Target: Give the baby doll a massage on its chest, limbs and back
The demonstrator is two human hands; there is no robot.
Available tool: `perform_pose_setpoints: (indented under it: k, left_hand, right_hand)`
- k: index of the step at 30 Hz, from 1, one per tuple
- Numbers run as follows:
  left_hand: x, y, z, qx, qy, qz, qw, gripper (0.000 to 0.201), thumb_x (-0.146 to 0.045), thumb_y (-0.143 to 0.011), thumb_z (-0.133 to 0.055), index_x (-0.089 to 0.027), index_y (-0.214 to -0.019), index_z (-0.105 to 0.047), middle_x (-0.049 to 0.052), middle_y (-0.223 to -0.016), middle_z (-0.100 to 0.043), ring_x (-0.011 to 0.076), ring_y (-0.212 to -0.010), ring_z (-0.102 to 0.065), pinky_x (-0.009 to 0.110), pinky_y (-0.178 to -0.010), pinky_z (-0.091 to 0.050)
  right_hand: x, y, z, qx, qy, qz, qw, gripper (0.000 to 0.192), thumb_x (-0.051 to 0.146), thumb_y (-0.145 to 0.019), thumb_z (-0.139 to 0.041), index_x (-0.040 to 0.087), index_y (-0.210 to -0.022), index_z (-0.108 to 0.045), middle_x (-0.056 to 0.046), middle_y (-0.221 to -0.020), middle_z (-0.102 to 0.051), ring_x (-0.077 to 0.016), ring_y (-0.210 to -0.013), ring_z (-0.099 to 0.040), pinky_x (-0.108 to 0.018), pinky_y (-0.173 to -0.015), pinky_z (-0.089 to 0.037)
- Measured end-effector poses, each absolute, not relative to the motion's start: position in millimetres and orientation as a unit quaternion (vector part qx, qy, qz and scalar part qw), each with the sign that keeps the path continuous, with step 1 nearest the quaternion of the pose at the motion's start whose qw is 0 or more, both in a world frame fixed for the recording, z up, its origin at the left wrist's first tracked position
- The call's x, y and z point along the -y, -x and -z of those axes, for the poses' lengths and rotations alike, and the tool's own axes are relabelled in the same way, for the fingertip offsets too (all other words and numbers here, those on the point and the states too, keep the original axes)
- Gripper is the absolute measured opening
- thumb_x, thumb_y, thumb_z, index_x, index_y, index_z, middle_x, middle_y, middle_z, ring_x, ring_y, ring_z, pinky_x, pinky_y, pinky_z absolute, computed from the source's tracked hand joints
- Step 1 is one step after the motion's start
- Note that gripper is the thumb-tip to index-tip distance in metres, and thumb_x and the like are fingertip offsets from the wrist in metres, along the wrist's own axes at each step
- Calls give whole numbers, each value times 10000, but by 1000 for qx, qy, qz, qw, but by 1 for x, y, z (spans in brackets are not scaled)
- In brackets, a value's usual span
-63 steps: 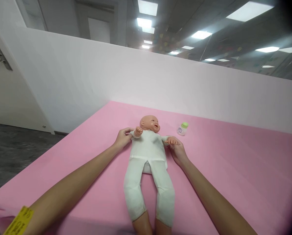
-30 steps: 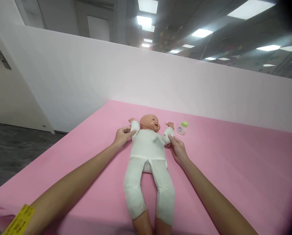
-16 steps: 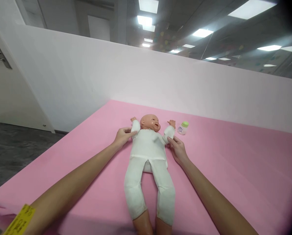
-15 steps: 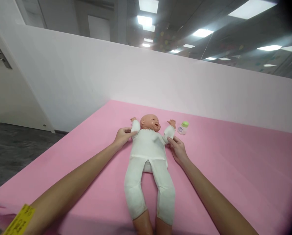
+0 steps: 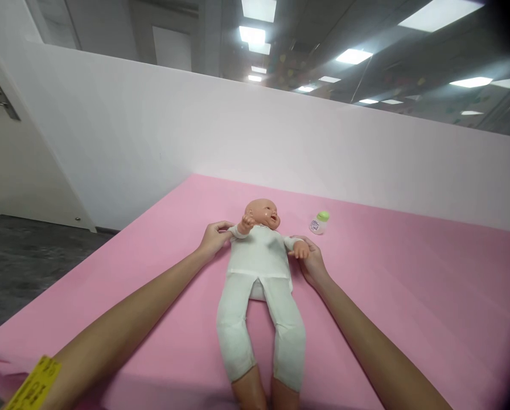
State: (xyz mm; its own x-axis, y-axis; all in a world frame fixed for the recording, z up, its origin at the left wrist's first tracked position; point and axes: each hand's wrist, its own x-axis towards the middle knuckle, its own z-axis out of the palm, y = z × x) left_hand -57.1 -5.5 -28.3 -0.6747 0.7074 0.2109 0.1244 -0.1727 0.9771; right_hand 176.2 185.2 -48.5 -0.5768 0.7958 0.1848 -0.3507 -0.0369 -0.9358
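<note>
**Both hands holding a doll's arms on a pink mat**

The fingers of the left hand point(image 5: 213, 240) are curled around the doll's point(image 5: 260, 273) sleeved forearm, just below its small fist, which stands raised beside the head. That grip is what props the arm up, since a soft cloth limb would otherwise flop to the mat. The right hand point(image 5: 311, 263) is closed loosely on the doll's other wrist, its fingers wrapped from beneath, so this arm is held lower and out to the side, near the hip line of the white suit.

The doll lies on its back along the middle of the pink mat point(image 5: 408, 296), head away from the person and bare feet toward the near edge. Lying flat and lengthwise puts both of its arms within equal reach of the two hands, one on each flank.

A small bottle point(image 5: 319, 223) with a green cap stands upright on the mat beyond the right hand, apart from the doll and untouched. A yellow tag point(image 5: 35, 382) sits on the left forearm. A white wall point(image 5: 280, 142) borders the far side of the mat.
</note>
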Motion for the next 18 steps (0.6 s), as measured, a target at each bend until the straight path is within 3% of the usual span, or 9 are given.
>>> perform_pose_setpoints:
  k: [7, 10, 18]
  left_hand:
    - [7, 56, 24, -600, -353, -687, 208, 327, -336, -678, -844, -182, -966, -816, 101, -1076, -775, 292, -1033, -675, 364, -880, -500]
    - [8, 54, 22, -605, -344, -685, 215, 366, -401, -684, -864, -168, -961, -814, 111, -1053, -775, 297, -1002, -679, 369, -854, -505]
    - [8, 57, 25, -632, -317, -675, 209, 439, -562, -673, -884, -152, -759, -753, 91, -837, -737, 250, -807, -648, 326, -690, -452]
  right_hand:
    - [-191, -174, 50, 529, 220, -706, 417, 234, 268, -637, -858, 213, -828, -734, 25, -702, -629, -133, -615, -525, -295, -573, -430]
    - [-193, -174, 52, 530, 235, -700, 417, 220, 320, -657, -877, 194, -739, -717, 31, -598, -569, -130, -563, -496, -302, -543, -408]
    - [-192, -174, 51, 540, 240, -698, 404, 365, 491, -702, -896, 196, -719, -681, 24, -593, -574, -122, -537, -481, -283, -505, -382]
